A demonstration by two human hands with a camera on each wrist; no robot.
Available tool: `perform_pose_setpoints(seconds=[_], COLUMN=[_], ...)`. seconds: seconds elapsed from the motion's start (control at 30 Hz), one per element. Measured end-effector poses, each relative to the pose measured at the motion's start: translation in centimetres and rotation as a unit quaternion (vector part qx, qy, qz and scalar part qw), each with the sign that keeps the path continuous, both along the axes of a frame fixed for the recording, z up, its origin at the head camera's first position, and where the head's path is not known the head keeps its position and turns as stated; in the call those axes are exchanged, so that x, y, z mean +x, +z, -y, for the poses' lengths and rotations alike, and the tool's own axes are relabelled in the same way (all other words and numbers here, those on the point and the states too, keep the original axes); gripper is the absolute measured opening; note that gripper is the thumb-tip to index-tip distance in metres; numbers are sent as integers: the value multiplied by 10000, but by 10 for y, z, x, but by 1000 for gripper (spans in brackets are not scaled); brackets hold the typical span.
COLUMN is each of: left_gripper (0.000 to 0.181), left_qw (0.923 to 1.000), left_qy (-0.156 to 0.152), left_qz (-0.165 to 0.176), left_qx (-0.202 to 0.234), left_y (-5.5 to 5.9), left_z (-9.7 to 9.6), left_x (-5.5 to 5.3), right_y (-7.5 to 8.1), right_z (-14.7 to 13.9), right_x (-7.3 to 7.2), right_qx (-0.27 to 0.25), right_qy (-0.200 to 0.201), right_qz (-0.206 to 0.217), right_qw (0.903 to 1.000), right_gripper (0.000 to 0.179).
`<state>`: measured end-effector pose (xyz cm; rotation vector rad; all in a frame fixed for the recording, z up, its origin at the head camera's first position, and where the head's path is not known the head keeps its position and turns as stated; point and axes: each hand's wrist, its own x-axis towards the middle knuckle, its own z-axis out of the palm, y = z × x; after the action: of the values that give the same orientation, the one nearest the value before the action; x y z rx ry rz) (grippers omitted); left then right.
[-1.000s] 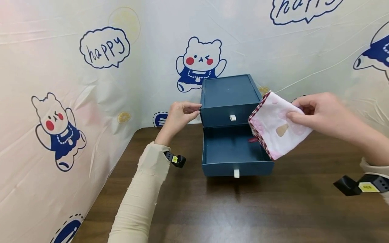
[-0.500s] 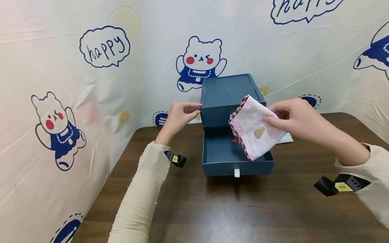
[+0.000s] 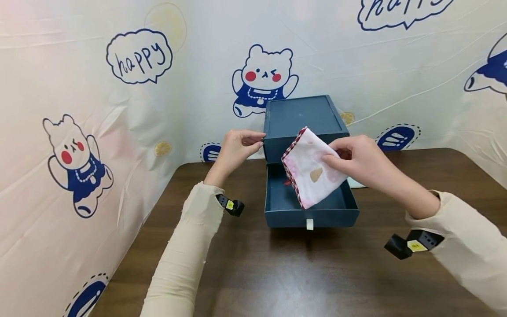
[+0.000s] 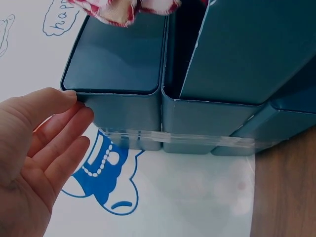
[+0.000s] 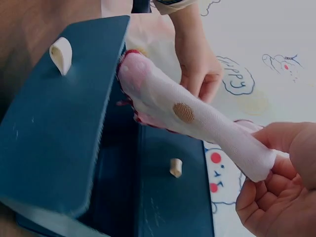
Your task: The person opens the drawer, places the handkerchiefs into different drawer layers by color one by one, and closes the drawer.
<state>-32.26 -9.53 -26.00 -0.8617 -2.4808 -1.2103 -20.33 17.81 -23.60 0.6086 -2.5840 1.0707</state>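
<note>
Right hand [image 3: 362, 156] pinches folded white fabric cloth [image 3: 310, 160] with red-checked trim over open dark-blue lower drawer [image 3: 285, 219], left hand [image 3: 239, 147] pinches top corner of boxy dark-blue cabinet [image 3: 301, 115]; likely best: brace cabinet, ease cloth down flat.

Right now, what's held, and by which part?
Right hand: white cloth, pinched by the side away from its red-checked trim. Left hand: drawer unit, held at its upper front-left corner.

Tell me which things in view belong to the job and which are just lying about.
In the job:
cloth, pinched by the right hand
open drawer
box, gripped by the left hand

Apparently just lying about:
pale item on the table, partly hidden
backdrop
</note>
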Motion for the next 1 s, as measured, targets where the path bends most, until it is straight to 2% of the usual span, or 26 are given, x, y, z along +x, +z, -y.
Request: perform_pose_setpoints(seconds=[0.3,0.5,0.87,1.0], left_gripper=[22,23,23,23], left_qw=[10000,10000,9999,9999], left_qy=[-53,-60,-41,-70], left_qz=[-26,28,16,34], left_qx=[26,50,99,86], left_y=[1,1,0,0], left_z=[-2,-1,1,1], left_x=[0,0,1,1], right_y=[-14,-25,-35,-36], right_z=[16,27,31,29], right_x=[-8,-13,-16,-16], right_qx=[-314,-345,5,174], right_qy=[-104,-73,30,78], right_qz=[151,435,787,1033], right_qw=[9993,9984,9969,9945], right_gripper=[23,20,19,18])
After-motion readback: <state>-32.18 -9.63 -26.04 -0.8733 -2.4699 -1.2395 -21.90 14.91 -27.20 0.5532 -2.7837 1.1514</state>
